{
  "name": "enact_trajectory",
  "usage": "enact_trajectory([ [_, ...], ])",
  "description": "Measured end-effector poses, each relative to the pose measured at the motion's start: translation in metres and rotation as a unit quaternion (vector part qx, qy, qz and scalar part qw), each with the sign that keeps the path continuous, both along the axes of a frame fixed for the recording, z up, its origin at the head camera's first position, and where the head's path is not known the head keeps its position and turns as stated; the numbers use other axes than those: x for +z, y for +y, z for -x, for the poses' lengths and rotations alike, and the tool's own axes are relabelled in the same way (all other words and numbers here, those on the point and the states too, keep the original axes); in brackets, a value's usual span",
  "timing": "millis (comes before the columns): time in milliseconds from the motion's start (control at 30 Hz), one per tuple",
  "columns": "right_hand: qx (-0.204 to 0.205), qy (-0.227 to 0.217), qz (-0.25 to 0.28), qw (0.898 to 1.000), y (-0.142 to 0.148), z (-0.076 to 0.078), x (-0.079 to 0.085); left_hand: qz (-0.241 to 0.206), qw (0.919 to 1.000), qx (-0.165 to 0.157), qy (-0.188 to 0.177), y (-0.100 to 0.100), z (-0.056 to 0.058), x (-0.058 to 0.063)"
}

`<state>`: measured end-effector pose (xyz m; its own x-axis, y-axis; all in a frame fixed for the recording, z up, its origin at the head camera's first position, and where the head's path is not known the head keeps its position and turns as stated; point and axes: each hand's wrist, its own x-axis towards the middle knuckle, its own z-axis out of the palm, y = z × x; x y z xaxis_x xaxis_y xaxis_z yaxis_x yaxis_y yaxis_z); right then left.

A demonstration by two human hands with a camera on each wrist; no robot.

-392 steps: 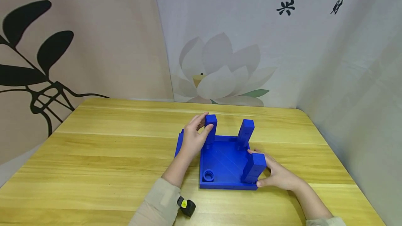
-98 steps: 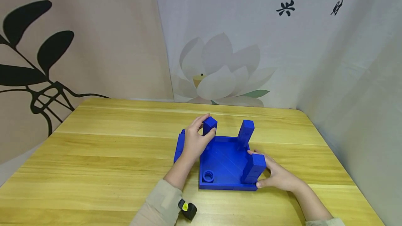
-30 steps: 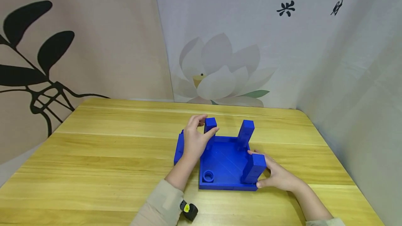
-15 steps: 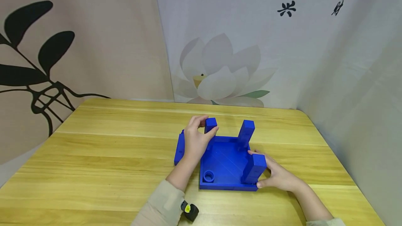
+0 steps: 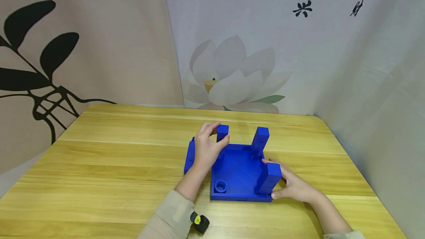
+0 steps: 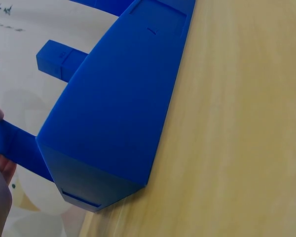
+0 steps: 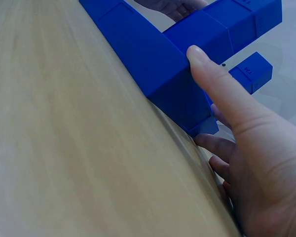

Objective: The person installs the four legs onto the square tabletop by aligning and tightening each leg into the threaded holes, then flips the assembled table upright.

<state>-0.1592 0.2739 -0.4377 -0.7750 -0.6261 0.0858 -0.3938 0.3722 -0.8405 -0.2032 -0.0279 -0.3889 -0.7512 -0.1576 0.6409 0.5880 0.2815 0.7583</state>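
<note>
A shallow blue square tray-like base (image 5: 237, 169) with a raised rim lies on the table. Blue square legs stand at its back right (image 5: 260, 139) and front right (image 5: 269, 178) corners; a round threaded socket (image 5: 220, 186) shows at the front left. At the back left corner, my left hand (image 5: 207, 146) grips an upright leg (image 5: 222, 130) between thumb and fingers. The foot of this leg is partly hidden behind the thumb. My right hand (image 5: 295, 186) holds the front right corner of the base, thumb on the corner and fingers along the right side, as the right wrist view confirms.
Left of the base lies another blue piece (image 5: 190, 158), partly covered by the left hand and wrist. A black wrist device (image 5: 200, 224) sits at the left cuff. The wooden table (image 5: 116, 169) ends at a printed curtain (image 5: 239, 28) behind.
The back left leg has turned: a corner faced forward about three seconds ago, a flat side now. Its top sits slightly lower than 13 seconds ago. The right hand and base have hardly moved.
</note>
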Motion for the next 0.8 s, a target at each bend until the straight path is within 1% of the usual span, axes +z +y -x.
enact_trajectory([
  [433, 0.005, -0.007, 0.015, 1.000, -0.0017, -0.0007, 0.0017, 0.017, 0.9984, -0.051, -0.015, -0.0060, 0.0023, -0.0018],
  [667, 0.007, -0.008, 0.015, 1.000, -0.0022, -0.0003, 0.0020, 0.027, 0.9976, -0.060, -0.021, -0.0070, 0.0038, -0.0023],
  [800, 0.009, -0.008, 0.016, 1.000, -0.0025, 0.0000, 0.0022, 0.035, 0.9973, -0.059, -0.025, -0.0075, 0.0036, -0.0021],
])
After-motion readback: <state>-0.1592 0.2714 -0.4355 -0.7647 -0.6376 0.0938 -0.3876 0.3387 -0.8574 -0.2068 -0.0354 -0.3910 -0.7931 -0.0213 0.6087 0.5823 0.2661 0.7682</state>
